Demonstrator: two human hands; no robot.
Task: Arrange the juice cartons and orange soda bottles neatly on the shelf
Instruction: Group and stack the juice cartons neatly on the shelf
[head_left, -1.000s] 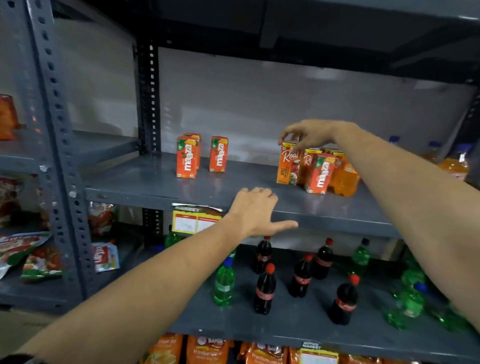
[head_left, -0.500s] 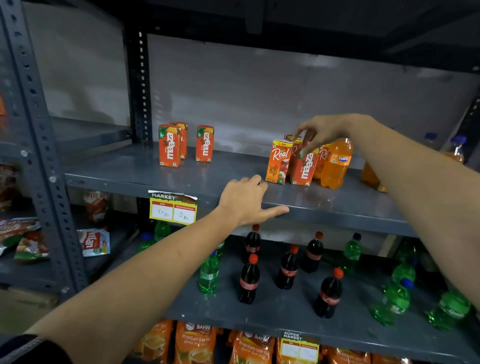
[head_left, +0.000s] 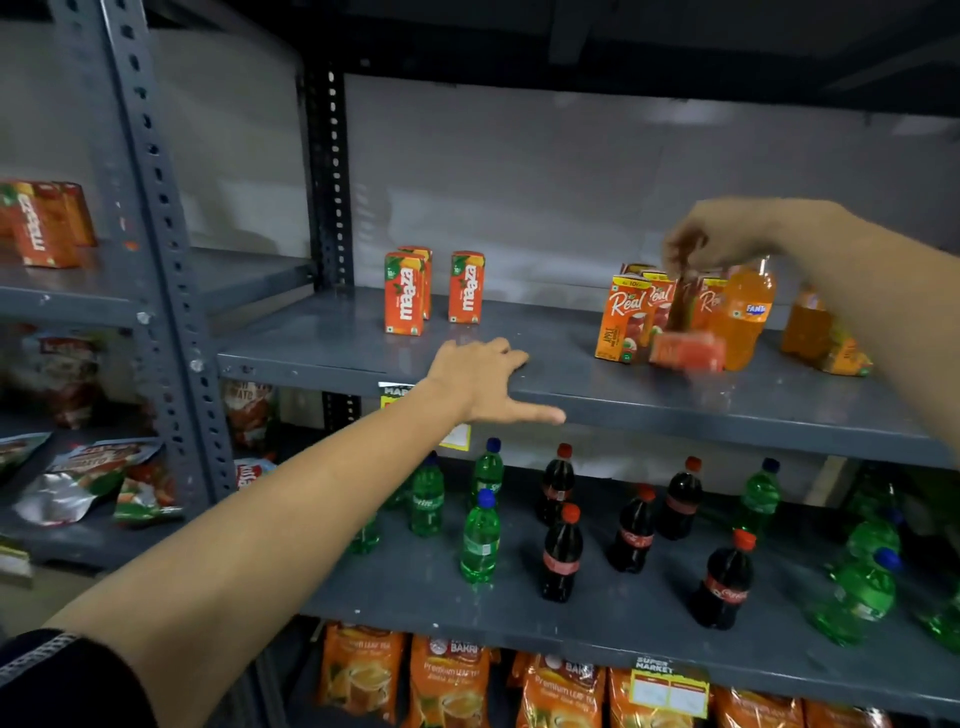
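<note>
I'm in the sorting step, working the jumbled cluster at the right of the middle shelf (head_left: 332, 338). My right hand (head_left: 727, 234) hangs over the Real cartons (head_left: 623, 317), fingers bunched downward, but the blur hides whether they pinch anything — I cannot tell. Just below them a red carton (head_left: 685, 351) lies on its side at the front of the cluster, smeared by motion; I judge it has tipped or is dropping. My left hand (head_left: 483, 379) rests flat on the shelf edge, fingers spread, holding nothing.

The Fanta bottle (head_left: 743, 312) stands just beside the Real cartons, touching or nearly so. Another orange bottle (head_left: 805, 322) sits further right, partly behind my forearm, with a carton (head_left: 847, 358) leaning at its foot. Three Maaza cartons (head_left: 410, 291) stand upright well to the left, already tidy.

Next, I think, the fallen carton needs righting and carrying left to join the Maaza group — a firm pinch across its sides. The Fanta bottle crowds that spot, so a careless lift could knock it. The cola bottles (head_left: 561, 556) and green bottles (head_left: 480, 540) on the shelf below are no concern.
</note>
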